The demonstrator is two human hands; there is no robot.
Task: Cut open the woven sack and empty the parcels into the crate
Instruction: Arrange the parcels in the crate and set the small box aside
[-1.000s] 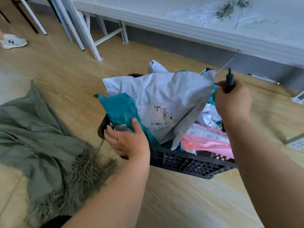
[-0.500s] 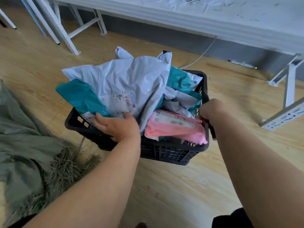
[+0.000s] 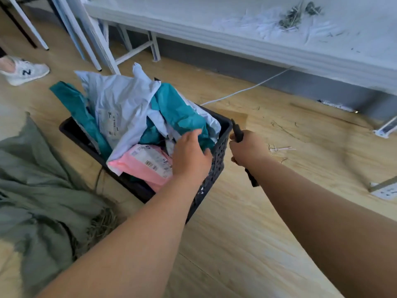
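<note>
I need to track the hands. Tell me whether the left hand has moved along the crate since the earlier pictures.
Yes. The left hand has moved from the crate's left rim across to its right side, past the pink parcel, and now rests on the teal parcel.

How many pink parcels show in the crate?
1. The pink parcel lies at the near side of the black crate, beside the left hand. Others may be buried under the pile.
</note>
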